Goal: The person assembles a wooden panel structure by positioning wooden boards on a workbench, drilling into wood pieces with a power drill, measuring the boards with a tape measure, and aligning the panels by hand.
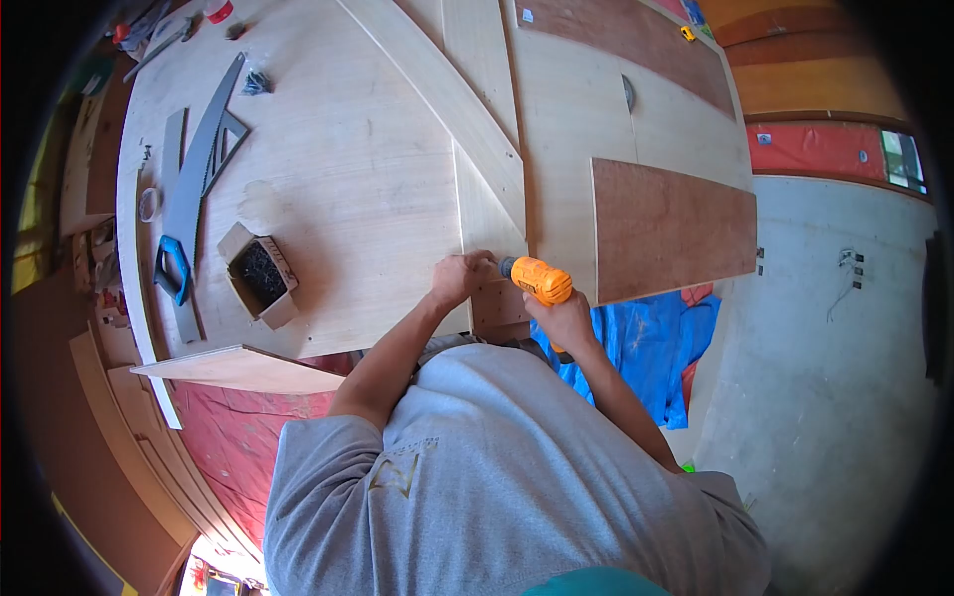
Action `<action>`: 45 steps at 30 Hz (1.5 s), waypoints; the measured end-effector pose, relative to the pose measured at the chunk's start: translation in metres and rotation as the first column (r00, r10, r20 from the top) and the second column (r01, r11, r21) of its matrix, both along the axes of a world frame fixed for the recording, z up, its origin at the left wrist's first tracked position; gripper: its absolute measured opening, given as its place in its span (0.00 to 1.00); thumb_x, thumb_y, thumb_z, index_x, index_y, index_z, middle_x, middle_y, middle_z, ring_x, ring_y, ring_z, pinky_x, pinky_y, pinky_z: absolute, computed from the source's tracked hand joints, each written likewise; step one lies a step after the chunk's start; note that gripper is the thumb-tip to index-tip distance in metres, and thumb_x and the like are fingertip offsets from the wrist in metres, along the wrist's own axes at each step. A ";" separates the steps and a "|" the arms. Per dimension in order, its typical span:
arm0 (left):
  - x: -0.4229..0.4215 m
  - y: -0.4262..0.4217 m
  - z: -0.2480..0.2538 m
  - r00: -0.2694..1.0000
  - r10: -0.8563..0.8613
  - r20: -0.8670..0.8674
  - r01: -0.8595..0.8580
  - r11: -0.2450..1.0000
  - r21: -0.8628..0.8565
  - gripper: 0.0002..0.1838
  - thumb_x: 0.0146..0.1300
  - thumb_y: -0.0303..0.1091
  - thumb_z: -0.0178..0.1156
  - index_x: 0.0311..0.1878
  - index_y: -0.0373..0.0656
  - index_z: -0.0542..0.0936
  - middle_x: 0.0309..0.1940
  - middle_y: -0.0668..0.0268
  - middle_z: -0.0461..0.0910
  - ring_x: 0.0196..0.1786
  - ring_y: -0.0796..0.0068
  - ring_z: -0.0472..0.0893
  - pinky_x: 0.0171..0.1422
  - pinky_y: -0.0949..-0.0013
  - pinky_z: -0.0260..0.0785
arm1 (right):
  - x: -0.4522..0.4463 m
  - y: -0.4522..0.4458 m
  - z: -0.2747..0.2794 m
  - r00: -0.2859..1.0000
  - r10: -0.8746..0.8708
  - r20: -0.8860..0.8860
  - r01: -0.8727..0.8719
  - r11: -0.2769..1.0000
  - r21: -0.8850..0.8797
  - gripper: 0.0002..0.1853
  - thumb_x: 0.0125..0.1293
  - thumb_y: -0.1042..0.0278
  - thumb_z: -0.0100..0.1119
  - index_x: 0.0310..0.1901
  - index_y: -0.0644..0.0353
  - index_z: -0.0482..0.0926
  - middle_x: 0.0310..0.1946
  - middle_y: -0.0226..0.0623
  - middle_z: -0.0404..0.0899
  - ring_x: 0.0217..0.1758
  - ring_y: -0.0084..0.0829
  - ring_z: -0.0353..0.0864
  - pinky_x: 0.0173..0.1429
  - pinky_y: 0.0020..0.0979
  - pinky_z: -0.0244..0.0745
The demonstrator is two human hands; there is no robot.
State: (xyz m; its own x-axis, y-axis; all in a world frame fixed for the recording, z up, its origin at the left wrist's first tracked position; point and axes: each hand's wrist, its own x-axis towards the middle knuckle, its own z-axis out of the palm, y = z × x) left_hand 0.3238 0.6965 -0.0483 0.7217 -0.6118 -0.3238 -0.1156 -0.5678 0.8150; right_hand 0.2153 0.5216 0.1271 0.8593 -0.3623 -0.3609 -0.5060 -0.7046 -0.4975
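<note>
Lying at ten o'clock from the view's centre, a long grey handsaw with a blue handle (204, 169) is left well apart from the hands, presumably for safety. At nine o'clock, an open brown cardboard box (279, 310) of small dark fasteners (260, 274) is placed with its flaps spread, likely for easy reach; its print cannot be read. At seven o'clock, an angular emblem (395, 476) and small lettering on the grey T-shirt (477, 427) are seen upside down and cannot be made out. Near the centre, the left hand (463, 278) is rested at the near end of a pale wooden strip (483, 214), its fingers bunched; whether anything is pinched cannot be told. At three o'clock, an orange-and-black power drill (543, 281) is aimed leftward toward those fingers, its label illegible. Its grip is wrapped by the right hand's (562, 323) fingers, seemingly for control; the trigger finger is hidden.
</note>
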 end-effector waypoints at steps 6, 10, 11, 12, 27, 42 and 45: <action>-0.002 -0.001 -0.007 0.994 0.086 -0.064 -0.087 0.996 -0.016 0.23 0.69 0.47 0.66 0.66 0.57 0.80 0.35 0.59 0.91 0.39 0.50 0.90 0.47 0.47 0.83 | 0.007 0.003 0.005 0.992 -0.097 -0.084 0.118 0.945 0.304 0.17 0.70 0.57 0.69 0.50 0.63 0.85 0.39 0.49 0.90 0.46 0.51 0.92 0.51 0.45 0.85; -0.003 -0.004 -0.011 0.994 0.103 -0.041 -0.103 0.995 -0.011 0.21 0.69 0.46 0.66 0.63 0.57 0.81 0.34 0.59 0.91 0.39 0.50 0.90 0.46 0.47 0.83 | 0.005 0.006 -0.002 0.997 -0.070 -0.025 0.074 0.968 0.241 0.18 0.70 0.58 0.68 0.52 0.63 0.84 0.42 0.49 0.90 0.48 0.49 0.92 0.54 0.43 0.85; -0.003 -0.003 -0.011 0.994 0.103 -0.037 -0.104 0.994 -0.021 0.21 0.68 0.46 0.67 0.63 0.57 0.81 0.34 0.59 0.91 0.38 0.50 0.90 0.46 0.47 0.83 | 0.005 0.007 -0.001 0.997 -0.072 -0.030 0.077 0.967 0.242 0.18 0.70 0.58 0.68 0.52 0.63 0.84 0.42 0.49 0.90 0.48 0.49 0.92 0.54 0.43 0.85; -0.002 -0.003 -0.012 0.994 0.103 -0.031 -0.104 0.994 -0.031 0.21 0.68 0.46 0.67 0.63 0.57 0.81 0.33 0.60 0.91 0.38 0.50 0.90 0.45 0.47 0.83 | 0.006 0.008 0.001 0.994 -0.093 -0.062 0.106 0.961 0.254 0.18 0.70 0.58 0.67 0.53 0.63 0.84 0.42 0.50 0.90 0.49 0.51 0.91 0.54 0.44 0.85; 0.001 -0.001 0.003 1.000 0.005 -0.008 -0.005 1.000 0.018 0.21 0.71 0.46 0.64 0.65 0.57 0.80 0.36 0.59 0.91 0.43 0.50 0.90 0.51 0.47 0.82 | 0.005 0.011 0.018 0.981 -0.130 -0.142 0.161 0.958 0.236 0.19 0.70 0.56 0.67 0.51 0.64 0.84 0.39 0.51 0.90 0.47 0.50 0.92 0.52 0.45 0.85; 0.002 -0.010 0.013 0.993 -0.110 0.042 0.104 0.985 0.137 0.17 0.74 0.49 0.60 0.62 0.59 0.84 0.44 0.55 0.91 0.48 0.48 0.90 0.54 0.46 0.82 | 0.010 0.006 0.039 0.972 -0.196 -0.128 0.230 0.902 0.364 0.14 0.71 0.60 0.67 0.49 0.62 0.85 0.31 0.34 0.87 0.27 0.26 0.86 0.34 0.33 0.83; 0.000 -0.012 0.003 0.993 -0.081 0.086 0.071 0.992 0.107 0.17 0.74 0.53 0.60 0.60 0.60 0.85 0.39 0.56 0.91 0.44 0.48 0.90 0.52 0.46 0.82 | 0.015 -0.001 0.041 0.973 -0.190 -0.134 0.229 0.876 0.424 0.12 0.71 0.61 0.67 0.49 0.61 0.85 0.30 0.32 0.86 0.24 0.23 0.84 0.33 0.31 0.82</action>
